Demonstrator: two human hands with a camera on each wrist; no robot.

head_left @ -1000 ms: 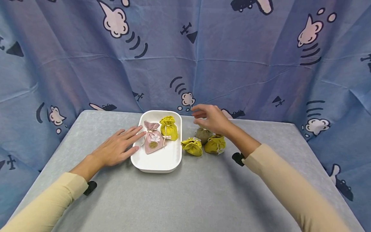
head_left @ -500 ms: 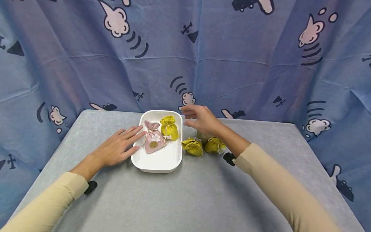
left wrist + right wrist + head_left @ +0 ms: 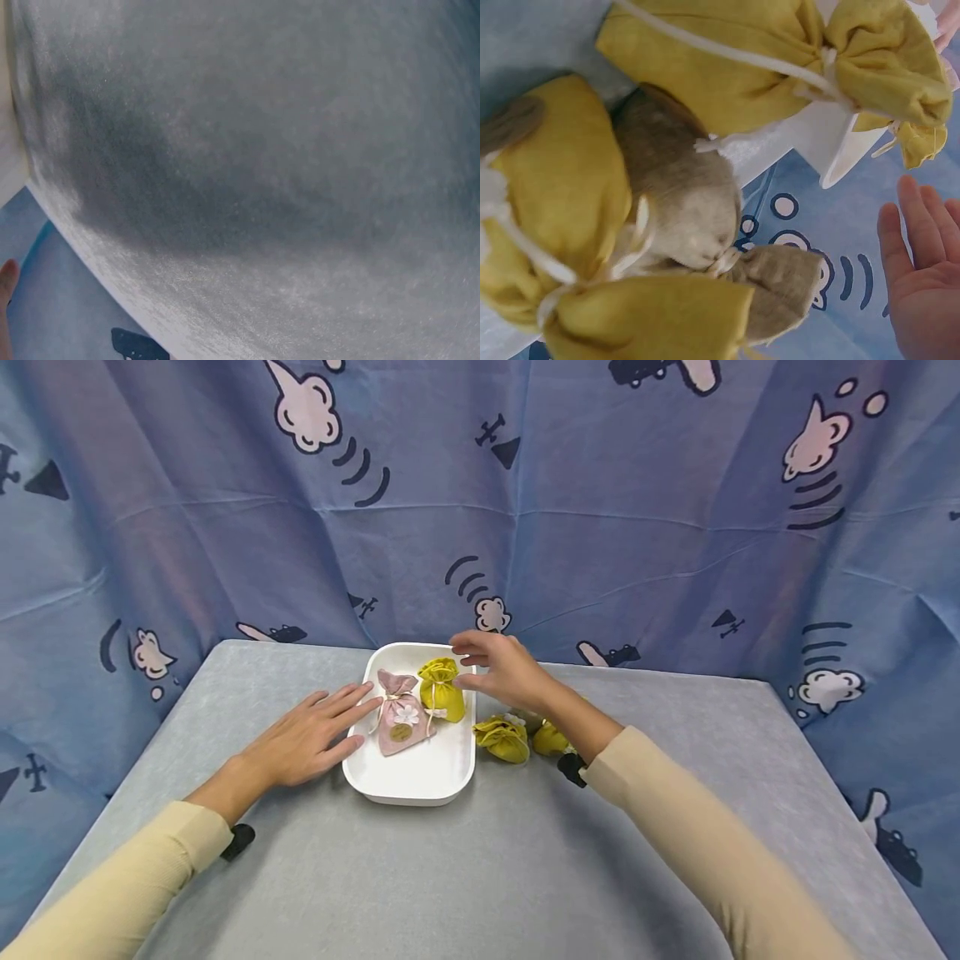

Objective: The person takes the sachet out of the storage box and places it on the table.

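A white tray (image 3: 412,781) holds a pink drawstring pouch (image 3: 398,737) with a white flower and round label, and a yellow drawstring pouch (image 3: 446,700). My left hand (image 3: 311,742) lies flat with its fingers spread, fingertips at the tray's left rim beside the pink pouch. Over the tray's right rim is my right hand (image 3: 501,670), its fingers loosely bent and nothing held, its tips close to the yellow pouch. In the right wrist view its palm (image 3: 930,281) shows with the fingers extended.
Right of the tray stand two more yellow pouches (image 3: 720,56) (image 3: 555,187) and a grey-brown pouch (image 3: 679,180), partly hidden by my right arm in the head view. A patterned blue curtain (image 3: 420,485) hangs behind the grey table (image 3: 480,877).
My right hand has moved left from above the pouches on the table to the tray's right rim. My left hand keeps its place at the tray.
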